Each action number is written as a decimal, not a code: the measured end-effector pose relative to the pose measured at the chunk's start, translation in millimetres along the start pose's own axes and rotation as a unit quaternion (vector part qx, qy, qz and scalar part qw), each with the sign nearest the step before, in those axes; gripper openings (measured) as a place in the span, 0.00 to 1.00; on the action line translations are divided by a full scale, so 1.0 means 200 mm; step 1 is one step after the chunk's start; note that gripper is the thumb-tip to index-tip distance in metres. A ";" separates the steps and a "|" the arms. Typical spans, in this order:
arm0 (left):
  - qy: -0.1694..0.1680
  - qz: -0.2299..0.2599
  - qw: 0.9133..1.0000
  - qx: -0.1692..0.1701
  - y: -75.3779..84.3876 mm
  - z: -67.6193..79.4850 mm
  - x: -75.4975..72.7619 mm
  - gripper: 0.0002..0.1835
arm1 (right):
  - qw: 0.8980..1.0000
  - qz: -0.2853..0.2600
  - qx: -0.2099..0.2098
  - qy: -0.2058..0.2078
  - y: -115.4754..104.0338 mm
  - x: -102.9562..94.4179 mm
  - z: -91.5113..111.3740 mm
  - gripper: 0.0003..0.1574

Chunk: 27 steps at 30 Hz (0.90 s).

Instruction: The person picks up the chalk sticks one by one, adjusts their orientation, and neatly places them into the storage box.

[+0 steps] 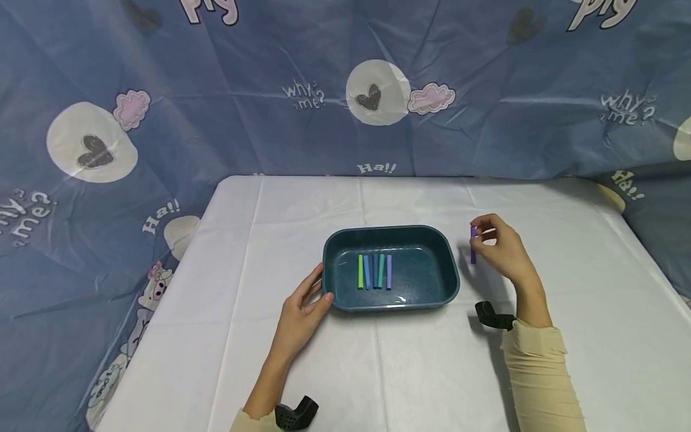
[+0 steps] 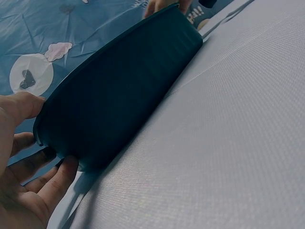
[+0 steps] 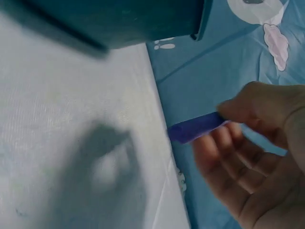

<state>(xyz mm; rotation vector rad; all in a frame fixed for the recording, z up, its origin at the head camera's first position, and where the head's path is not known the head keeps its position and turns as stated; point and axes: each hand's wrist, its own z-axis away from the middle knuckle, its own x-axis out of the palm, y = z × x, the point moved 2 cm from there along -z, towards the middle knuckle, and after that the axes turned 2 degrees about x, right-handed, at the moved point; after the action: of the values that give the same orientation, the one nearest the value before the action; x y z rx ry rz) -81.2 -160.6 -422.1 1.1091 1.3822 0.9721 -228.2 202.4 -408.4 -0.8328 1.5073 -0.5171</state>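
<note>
A dark teal tray [image 1: 423, 270] stands on the white-covered table, with several short coloured sticks lying side by side in it: a green stick [image 1: 360, 272], a blue stick [image 1: 367, 272], a dark blue stick, a teal stick and a light purple stick [image 1: 388, 272]. My left hand [image 1: 302, 312] holds the tray's left end, thumb at the rim and fingers against the outer wall. Right of the tray, my right hand [image 1: 502, 246] pinches a slim purple stick [image 3: 198, 128] between thumb and fingertips, raised above the table with its shadow beneath.
The white cloth [image 1: 302, 210] covers the table and ends at a blue printed curtain [image 1: 270, 138] behind and to both sides. A black wrist mount [image 1: 296, 414] sits on the left wrist, another black mount [image 1: 493, 316] on the right.
</note>
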 end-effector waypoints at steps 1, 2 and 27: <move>0.000 0.000 1.000 0.002 0.00 0.00 0.00 0.32 | 1.000 -0.009 0.002 0.015 0.00 0.00 0.00 0.18; 0.000 -0.001 1.000 0.004 0.00 0.00 0.00 0.32 | 0.999 -0.021 0.003 0.031 -0.01 -0.01 0.00 0.18; -0.005 0.008 1.000 0.010 -0.01 0.00 0.00 0.31 | 0.945 -0.319 -0.043 0.064 -0.13 0.01 -0.02 0.21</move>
<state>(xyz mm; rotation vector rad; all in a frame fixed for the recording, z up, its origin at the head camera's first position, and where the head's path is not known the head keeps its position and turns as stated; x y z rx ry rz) -81.9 -161.6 -424.7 1.1391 1.3803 0.9651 -226.3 184.4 -390.2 -1.3895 1.3636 -1.0001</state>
